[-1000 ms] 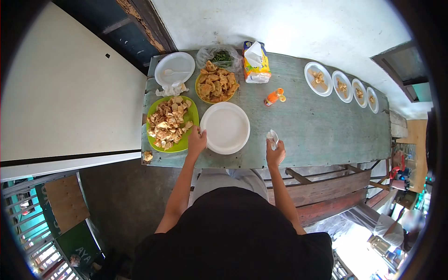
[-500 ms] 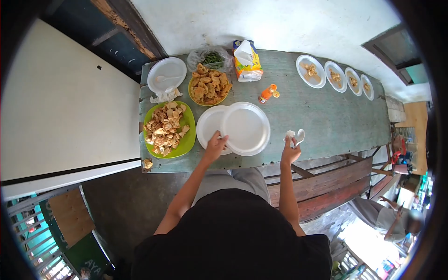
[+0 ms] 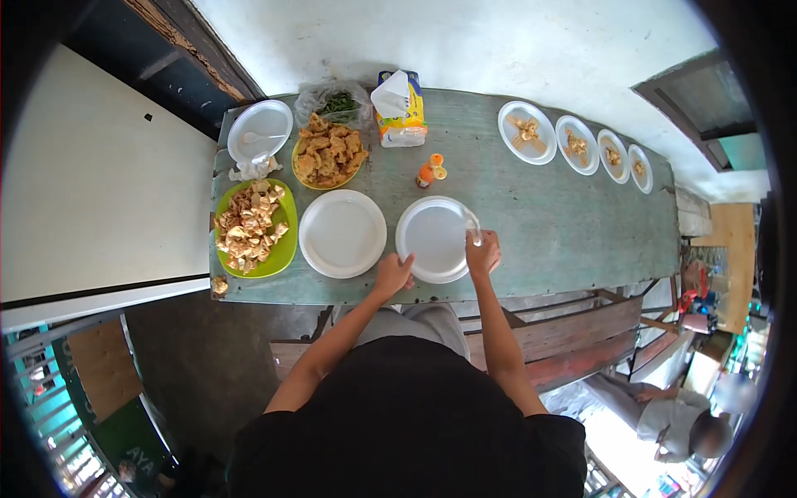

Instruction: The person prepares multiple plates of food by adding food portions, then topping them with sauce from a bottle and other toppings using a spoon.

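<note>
Two round white disposable plates lie side by side on the green table. My left hand (image 3: pixel 394 275) is at the lower left rim of the right-hand plate (image 3: pixel 435 241), thumb over the edge and fingers curled below. At that plate's right rim, my right hand (image 3: pixel 483 252) is closed around a white plastic spoon (image 3: pixel 474 224), which points up and away from me. The left-hand plate (image 3: pixel 342 234) is bare. Left of it stands a lime-green plate (image 3: pixel 287 241) heaped with pale brown fried pieces (image 3: pixel 250 224).
Behind are a yellow dish of fritters (image 3: pixel 328 153), a bag of green chillies (image 3: pixel 339 104), a tissue pack (image 3: pixel 402 112), an orange-capped bottle (image 3: pixel 430 172) and a white plate with a spoon (image 3: pixel 260 116). Several plates with food (image 3: pixel 526 133) line the far right. A person (image 3: pixel 672 422) is at lower right.
The upper white plate has come off the other and now lies apart to its right. My right hand has moved left to its rim with the spoon. My view has shifted right.
</note>
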The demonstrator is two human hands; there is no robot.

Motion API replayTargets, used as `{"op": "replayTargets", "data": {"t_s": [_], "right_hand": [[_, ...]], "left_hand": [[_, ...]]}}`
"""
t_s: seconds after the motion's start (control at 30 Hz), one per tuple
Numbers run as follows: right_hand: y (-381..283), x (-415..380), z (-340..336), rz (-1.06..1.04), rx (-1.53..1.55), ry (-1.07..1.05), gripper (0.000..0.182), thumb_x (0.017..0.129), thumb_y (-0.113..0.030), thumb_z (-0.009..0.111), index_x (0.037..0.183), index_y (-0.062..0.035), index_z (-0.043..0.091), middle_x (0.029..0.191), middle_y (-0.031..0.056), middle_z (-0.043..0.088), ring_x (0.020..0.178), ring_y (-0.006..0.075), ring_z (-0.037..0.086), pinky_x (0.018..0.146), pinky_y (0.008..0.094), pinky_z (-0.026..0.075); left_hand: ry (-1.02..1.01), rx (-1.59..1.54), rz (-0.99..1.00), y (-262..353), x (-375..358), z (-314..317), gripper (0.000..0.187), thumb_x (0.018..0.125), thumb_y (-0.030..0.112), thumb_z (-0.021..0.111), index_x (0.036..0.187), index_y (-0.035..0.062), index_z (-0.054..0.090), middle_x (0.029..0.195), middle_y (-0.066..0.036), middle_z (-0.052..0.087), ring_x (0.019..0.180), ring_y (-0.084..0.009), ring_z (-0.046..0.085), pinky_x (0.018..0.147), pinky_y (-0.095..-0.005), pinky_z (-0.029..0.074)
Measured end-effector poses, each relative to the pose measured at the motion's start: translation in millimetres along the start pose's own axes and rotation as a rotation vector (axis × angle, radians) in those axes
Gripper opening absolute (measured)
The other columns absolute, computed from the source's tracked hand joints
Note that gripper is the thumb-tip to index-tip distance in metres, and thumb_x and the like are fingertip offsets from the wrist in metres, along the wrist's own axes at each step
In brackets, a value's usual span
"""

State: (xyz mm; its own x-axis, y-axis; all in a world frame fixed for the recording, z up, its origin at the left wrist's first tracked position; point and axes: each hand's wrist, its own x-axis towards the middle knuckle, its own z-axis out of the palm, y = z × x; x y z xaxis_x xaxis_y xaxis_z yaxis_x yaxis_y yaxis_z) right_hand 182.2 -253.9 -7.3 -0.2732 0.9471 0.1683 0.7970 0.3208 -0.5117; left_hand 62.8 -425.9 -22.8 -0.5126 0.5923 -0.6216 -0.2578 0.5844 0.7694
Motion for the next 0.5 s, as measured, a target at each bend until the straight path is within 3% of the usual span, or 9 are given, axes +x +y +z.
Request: {"op": "replayTargets", "data": {"t_s": [0.07,0.1,0.17,0.3,0.37,0.5], "right_hand": [[9,7,5,-0.067,0.054,-0.073,0.020,0.071,-0.023,0.070,0.087,-0.0106,0.069,0.089,0.0065,0.061,0.076,0.0268,0.062,0.067,0.0365,0.048],[9,9,3,-0.071,0.055,-0.082,0.020,0.071,-0.023,0.070,0.087,-0.0106,0.069,0.089,0.0065,0.061,0.076,0.0268,0.062,0.067,0.0365,0.048],[7,10,0,-0.101,0.075,-0.140,0.021,0.072,-0.022,0.069,0.090,-0.0107,0.070,0.089,0.0060,0.061,0.075,0.0261,0.062,0.066,0.0363,0.048],[12,10,8,-0.101,0.054,-0.200,0.024,0.073,-0.020,0.065,0.096,-0.0144,0.069,0.091,0.0050,0.060,0.075,0.0273,0.062,0.064,0.0387,0.048],[13,9,12,-0.115,0.044,-0.207,0.026,0.074,-0.019,0.064,0.099,-0.0153,0.068,0.092,0.0049,0.060,0.074,0.0277,0.062,0.064,0.0390,0.048],[7,8,15,-0.090,-0.024,-0.265,0.030,0.075,-0.013,0.059,0.105,-0.0158,0.065,0.097,0.0051,0.059,0.073,0.0282,0.062,0.064,0.0393,0.049]], "left_hand": [[0.035,0.419,0.059,27,-18,-7,0.043,0.083,0.038,0.062,0.076,-0.0035,0.055,0.069,-0.021,0.064,0.055,-0.0282,0.064,0.051,-0.0394,0.051],[0.040,0.416,0.051,28,-17,-5,0.043,0.083,0.038,0.062,0.076,-0.0035,0.055,0.069,-0.021,0.064,0.055,-0.0282,0.064,0.051,-0.0394,0.051],[0.247,0.884,0.191,29,-16,-1,0.041,0.081,0.038,0.063,0.087,-0.0020,0.057,0.069,-0.017,0.063,0.061,-0.0329,0.063,0.060,-0.0446,0.050],[0.339,0.652,0.158,69,-4,-4,0.043,0.077,0.030,0.067,0.102,-0.0025,0.055,0.077,-0.016,0.063,0.076,-0.0358,0.062,0.070,-0.0448,0.049],[0.558,0.735,0.609,61,22,-4,0.043,0.076,0.013,0.064,0.114,-0.0027,0.051,0.092,-0.018,0.061,0.087,-0.0365,0.059,0.077,-0.0429,0.048],[0.349,0.665,0.561,50,55,-7,0.038,0.074,0.000,0.058,0.112,-0.0034,0.052,0.101,-0.021,0.057,0.094,-0.0370,0.056,0.080,-0.0430,0.047]]}}
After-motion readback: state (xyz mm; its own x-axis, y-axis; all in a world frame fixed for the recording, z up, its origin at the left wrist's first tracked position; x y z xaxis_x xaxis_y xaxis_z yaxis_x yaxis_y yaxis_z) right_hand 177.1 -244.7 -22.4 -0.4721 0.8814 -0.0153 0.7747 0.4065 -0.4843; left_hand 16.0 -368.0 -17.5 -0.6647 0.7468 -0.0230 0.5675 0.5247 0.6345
